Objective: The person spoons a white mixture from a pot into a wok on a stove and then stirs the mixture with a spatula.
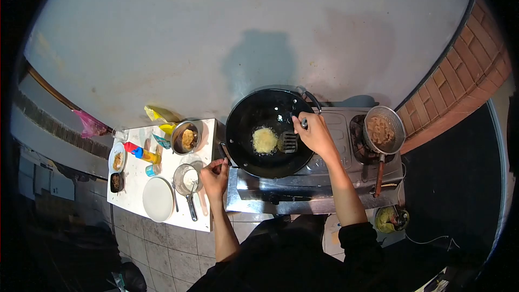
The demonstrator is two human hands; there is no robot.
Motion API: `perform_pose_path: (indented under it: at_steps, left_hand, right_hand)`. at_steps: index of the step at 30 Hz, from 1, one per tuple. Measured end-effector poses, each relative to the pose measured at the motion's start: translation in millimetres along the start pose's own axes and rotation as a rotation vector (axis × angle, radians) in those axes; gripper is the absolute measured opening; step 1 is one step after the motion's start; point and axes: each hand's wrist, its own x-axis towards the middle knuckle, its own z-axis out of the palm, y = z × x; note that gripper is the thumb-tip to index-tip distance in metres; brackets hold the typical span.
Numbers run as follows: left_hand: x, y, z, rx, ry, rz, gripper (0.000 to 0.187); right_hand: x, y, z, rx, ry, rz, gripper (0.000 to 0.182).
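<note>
A large black wok (246,159) sits on the left side of the stove. In its oil lies a pale yellow, round frying patty (265,141) with bubbles at its edge. My right hand (314,132) is closed around the handle of a black slotted spatula (290,143). The spatula's head is down in the wok, just right of the patty. At the wok's left side, my left hand (214,178) has its fingers closed on the wok's loop handle (224,152).
Right of the wok, a saucepan (397,143) of brown chunks stands on the other burner, its wooden handle pointing toward me. The white table (135,186) at left holds a white plate (158,200), a small pot (181,176), a metal bowl (195,143) and several bottles.
</note>
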Motion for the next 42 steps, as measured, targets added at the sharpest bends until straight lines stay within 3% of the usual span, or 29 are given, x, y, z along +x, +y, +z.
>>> perform_pose_path:
  at_steps: [14, 18, 21, 26, 28, 33, 37, 38, 40, 42]
  left_hand:
    - [-3, 3, 0, 0.034, 0.012, -0.012, 0.028]
    - [-4, 0, 1, -0.017, -0.012, -0.022, 0.026]
    - [-5, 4, 0, -0.032, -0.025, -0.045, 0.025]
    - [-4, 1, -1, 0.016, -0.018, -0.028, 0.024]
    - [-5, 3, 0, 0.015, 0.023, 0.041, 0.020]
    - [-4, 7, -2, -0.009, -0.012, 0.003, 0.020]
    - [-5, 8, -2, -0.030, 0.003, 0.018, 0.020]
    - [-5, 7, -2, -0.033, 0.006, 0.018, 0.020]
    - [-3, 6, -2, -0.015, 0.009, 0.044, 0.020]
    - [-4, 11, -4, 0.004, 0.001, 0.039, 0.020]
  right_hand:
    - [-7, -10, 8, -0.018, 0.235, -0.071, 0.029]
    - [1, -16, 5, -0.082, 0.232, -0.068, 0.027]
    - [3, -28, -7, 0.058, 0.248, 0.008, 0.027]
    - [2, -15, 4, 0.034, 0.230, -0.049, 0.027]
    - [1, -14, 11, -0.158, 0.286, -0.109, 0.027]
    - [11, -19, 8, 0.063, 0.240, 0.001, 0.030]
    - [9, -31, -11, 0.019, 0.199, 0.053, 0.029]
    - [9, -24, -4, 0.017, 0.198, 0.050, 0.029]
    - [8, -18, 8, -0.221, 0.355, -0.158, 0.029]
    - [7, -18, 8, -0.134, 0.242, -0.032, 0.029]
